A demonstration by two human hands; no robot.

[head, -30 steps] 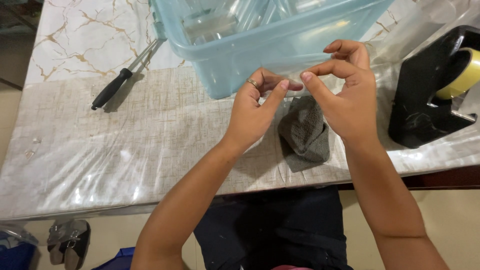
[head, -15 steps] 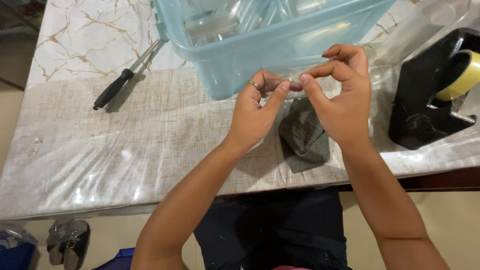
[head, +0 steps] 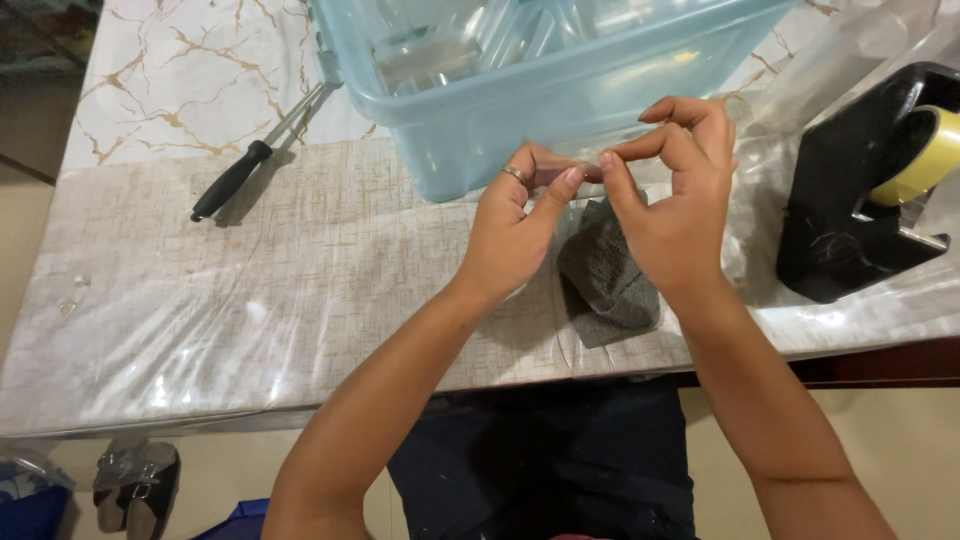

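Observation:
My left hand (head: 515,235) and my right hand (head: 672,200) meet above the table's near edge, fingertips pinched together on a small clear strip (head: 590,160) that looks like tape or thin plastic film. A ring sits on a left finger. Just below the hands a dark grey folded cloth piece (head: 610,275) lies on the table. Directly behind the hands stands a translucent blue plastic bin (head: 470,120) holding clear plastic items.
A black tape dispenser (head: 850,210) with a yellowish roll stands at the right. A black-handled screwdriver (head: 245,170) lies at the left beside the bin. The table (head: 200,300) has a marble-pattern top under clear plastic. Sandals (head: 135,485) sit on the floor.
Both hands have kept pinching the clear strip and shifted only slightly; the right fingers curl a little more over it.

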